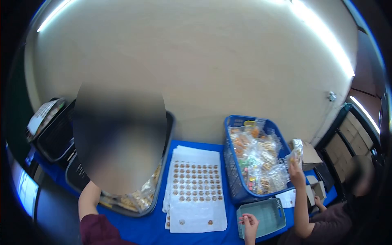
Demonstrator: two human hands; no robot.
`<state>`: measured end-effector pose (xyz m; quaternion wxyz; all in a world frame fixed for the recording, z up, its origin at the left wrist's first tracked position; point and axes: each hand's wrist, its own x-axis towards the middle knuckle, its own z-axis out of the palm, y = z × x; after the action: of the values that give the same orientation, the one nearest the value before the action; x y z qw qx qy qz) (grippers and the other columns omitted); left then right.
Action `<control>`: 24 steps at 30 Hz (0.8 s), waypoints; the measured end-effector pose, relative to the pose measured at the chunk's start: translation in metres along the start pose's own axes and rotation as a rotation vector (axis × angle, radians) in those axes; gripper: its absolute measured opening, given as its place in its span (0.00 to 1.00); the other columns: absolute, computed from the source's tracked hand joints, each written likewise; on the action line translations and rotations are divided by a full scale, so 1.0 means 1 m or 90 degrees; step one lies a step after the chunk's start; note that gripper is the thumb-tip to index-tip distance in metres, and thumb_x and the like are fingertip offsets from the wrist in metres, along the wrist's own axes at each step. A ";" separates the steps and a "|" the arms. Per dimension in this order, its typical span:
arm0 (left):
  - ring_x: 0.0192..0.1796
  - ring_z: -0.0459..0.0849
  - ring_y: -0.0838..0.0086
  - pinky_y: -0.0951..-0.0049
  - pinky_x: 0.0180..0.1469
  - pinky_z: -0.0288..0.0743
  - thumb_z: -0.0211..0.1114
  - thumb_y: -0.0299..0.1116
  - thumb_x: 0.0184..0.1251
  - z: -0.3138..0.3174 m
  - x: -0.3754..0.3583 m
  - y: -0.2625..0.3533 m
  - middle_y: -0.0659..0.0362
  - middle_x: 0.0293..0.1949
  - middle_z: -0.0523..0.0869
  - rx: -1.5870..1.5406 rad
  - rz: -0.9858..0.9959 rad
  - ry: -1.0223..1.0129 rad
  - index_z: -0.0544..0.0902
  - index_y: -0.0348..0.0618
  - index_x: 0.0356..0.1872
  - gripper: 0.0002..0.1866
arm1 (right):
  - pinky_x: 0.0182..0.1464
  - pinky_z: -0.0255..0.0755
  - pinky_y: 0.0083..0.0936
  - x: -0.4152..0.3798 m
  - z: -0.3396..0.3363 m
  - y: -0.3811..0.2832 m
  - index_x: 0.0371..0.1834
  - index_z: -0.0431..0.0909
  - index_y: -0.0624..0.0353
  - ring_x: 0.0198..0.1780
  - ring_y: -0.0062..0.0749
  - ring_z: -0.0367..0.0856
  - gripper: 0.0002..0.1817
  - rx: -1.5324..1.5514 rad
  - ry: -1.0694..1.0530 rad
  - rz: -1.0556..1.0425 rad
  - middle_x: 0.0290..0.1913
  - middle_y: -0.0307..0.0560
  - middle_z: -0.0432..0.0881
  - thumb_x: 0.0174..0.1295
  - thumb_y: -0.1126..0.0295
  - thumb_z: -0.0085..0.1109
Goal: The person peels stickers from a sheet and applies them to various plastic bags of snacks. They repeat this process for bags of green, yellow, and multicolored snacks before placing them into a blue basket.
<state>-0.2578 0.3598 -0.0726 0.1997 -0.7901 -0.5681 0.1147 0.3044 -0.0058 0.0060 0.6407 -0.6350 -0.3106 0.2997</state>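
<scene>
My left arm, in a maroon sleeve, reaches to a dark grey basket [154,202]. A blurred patch covers my left hand, so its fingers are hidden. Clear packets of pale snacks [141,201] show in that basket below the patch. My right hand [250,225] is over the left side of a teal plastic tray [267,220], fingertips pinched together. Whatever they hold, if anything, is too small to make out. Between my hands lie stacked white sheets [198,218] with rows of small round brown stickers [198,181].
Behind the tray stands a blue basket [234,185] heaped with clear snack packets [261,157]. At right, a co-worker's hand [296,173] holds up a clear packet [297,153]; their other hand [318,203] is by a small box [317,190]. Another black basket [53,141] sits far left.
</scene>
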 end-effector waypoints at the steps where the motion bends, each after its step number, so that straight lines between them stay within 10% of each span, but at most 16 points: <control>1: 0.46 0.76 0.66 0.55 0.49 0.63 0.57 0.34 0.49 0.050 0.006 0.003 0.58 0.43 0.79 -0.050 0.031 0.079 0.74 0.49 0.45 0.18 | 0.30 0.70 0.16 -0.006 0.002 0.000 0.34 0.73 0.69 0.27 0.23 0.75 0.07 -0.001 0.017 -0.006 0.28 0.48 0.78 0.58 0.75 0.48; 3: 0.53 0.73 0.65 0.53 0.53 0.61 0.59 0.35 0.48 0.020 -0.015 0.021 0.58 0.48 0.77 0.052 0.212 -0.033 0.75 0.52 0.47 0.20 | 0.31 0.70 0.16 -0.023 0.001 0.002 0.34 0.73 0.69 0.28 0.23 0.75 0.07 -0.013 0.040 -0.003 0.28 0.48 0.78 0.58 0.75 0.49; 6: 0.54 0.73 0.64 0.53 0.55 0.59 0.60 0.36 0.48 -0.027 -0.006 0.065 0.58 0.50 0.76 0.114 0.145 -0.478 0.76 0.50 0.47 0.20 | 0.31 0.71 0.16 -0.044 0.003 0.003 0.34 0.73 0.70 0.28 0.24 0.76 0.08 -0.049 0.046 0.015 0.28 0.49 0.78 0.58 0.74 0.48; 15: 0.55 0.71 0.59 0.58 0.49 0.70 0.64 0.42 0.47 -0.100 0.001 0.043 0.50 0.58 0.65 -0.127 -0.031 -0.375 0.70 0.43 0.52 0.28 | 0.32 0.68 0.15 -0.055 0.035 0.017 0.40 0.73 0.64 0.30 0.21 0.74 0.09 -0.069 -0.055 0.011 0.30 0.42 0.78 0.59 0.72 0.49; 24: 0.56 0.70 0.63 0.60 0.51 0.68 0.55 0.33 0.55 0.003 0.016 0.060 0.57 0.59 0.66 -0.101 0.030 -0.422 0.75 0.46 0.49 0.18 | 0.29 0.69 0.18 -0.062 0.054 -0.002 0.37 0.74 0.64 0.26 0.21 0.74 0.10 -0.212 -0.094 -0.040 0.26 0.43 0.77 0.57 0.70 0.52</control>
<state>-0.2025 0.3586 -0.1012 -0.0607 -0.7358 -0.5906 0.3257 0.2232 -0.0202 0.0071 0.5111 -0.6985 -0.4222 0.2695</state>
